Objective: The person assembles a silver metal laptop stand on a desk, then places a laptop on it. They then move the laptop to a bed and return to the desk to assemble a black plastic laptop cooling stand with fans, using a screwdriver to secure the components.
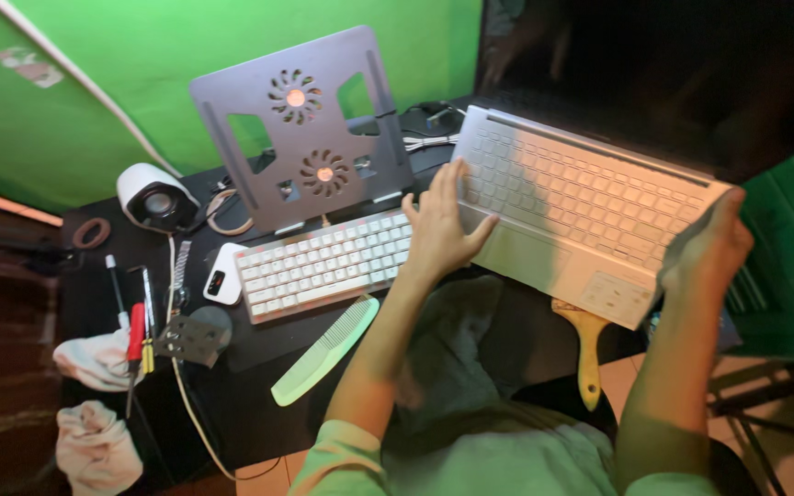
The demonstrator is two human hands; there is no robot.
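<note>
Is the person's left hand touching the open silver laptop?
Touching. The head view shows the left hand lying flat on the open silver laptop, fingers over its keyboard's near corner.

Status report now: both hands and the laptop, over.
Left hand flat on silver laptop, near its touchpad. Right hand grips the laptop's right front corner. Laptop open. White keyboard close at its left, wooden brush beneath.

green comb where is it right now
The green comb lies on the dark desk just below the white keyboard, left of the left hand's forearm.
</note>
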